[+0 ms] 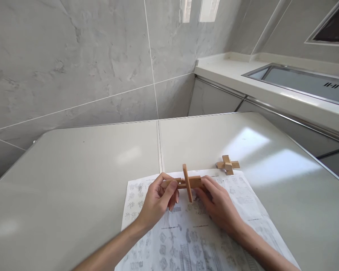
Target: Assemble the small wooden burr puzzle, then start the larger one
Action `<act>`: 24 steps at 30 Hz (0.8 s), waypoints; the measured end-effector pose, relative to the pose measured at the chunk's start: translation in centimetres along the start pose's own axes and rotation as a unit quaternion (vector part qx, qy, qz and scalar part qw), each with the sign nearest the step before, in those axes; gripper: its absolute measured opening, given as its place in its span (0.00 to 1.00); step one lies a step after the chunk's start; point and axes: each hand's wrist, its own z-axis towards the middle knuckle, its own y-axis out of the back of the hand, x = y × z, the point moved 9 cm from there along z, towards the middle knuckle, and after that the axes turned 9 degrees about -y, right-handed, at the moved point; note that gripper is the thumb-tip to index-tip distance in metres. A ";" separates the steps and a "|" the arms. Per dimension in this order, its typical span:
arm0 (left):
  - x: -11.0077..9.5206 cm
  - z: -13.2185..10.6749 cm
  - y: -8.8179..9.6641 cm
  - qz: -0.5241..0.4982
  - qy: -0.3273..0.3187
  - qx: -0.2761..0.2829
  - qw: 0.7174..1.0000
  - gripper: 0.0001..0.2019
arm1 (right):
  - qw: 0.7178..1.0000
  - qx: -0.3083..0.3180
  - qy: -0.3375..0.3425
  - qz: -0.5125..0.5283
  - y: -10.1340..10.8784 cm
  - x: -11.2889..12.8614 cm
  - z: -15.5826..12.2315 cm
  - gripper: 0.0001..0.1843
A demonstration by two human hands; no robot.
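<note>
My left hand (161, 195) is closed on the left end of a partly joined wooden puzzle (196, 182), thumb on top and fingers beneath. On its right end, my right hand (217, 199) grips with thumb and fingers. One upright wooden stick (187, 183) crosses the horizontal pieces between the hands, tilted slightly. A slot shows in the pieces left of that stick. Both hands hold the puzzle just above a printed paper sheet (183, 222). The ends of the pieces are hidden in my fingers.
An interlocked wooden cross puzzle (228, 165) stands at the sheet's upper right edge. The pale table (73, 188) has a seam down its middle. Behind it rises a grey tiled wall (101, 56). A white counter (223, 69) with an inset sink (299, 82) runs along the right.
</note>
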 end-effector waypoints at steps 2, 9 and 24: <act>0.1 0.0 0.0 0.002 0.000 0.005 1.000 0.17 | 0.996 -0.009 -0.065 0.056 0.7 -0.9 0.3 0.11; 0.3 -0.2 -0.2 0.003 -0.002 0.033 0.999 0.19 | 0.894 0.058 -0.224 0.383 0.4 -3.0 0.6 0.26; 0.0 -0.4 -2.6 0.035 -0.005 0.135 0.990 0.19 | 0.864 0.132 -0.252 0.416 -1.0 -3.0 -1.1 0.27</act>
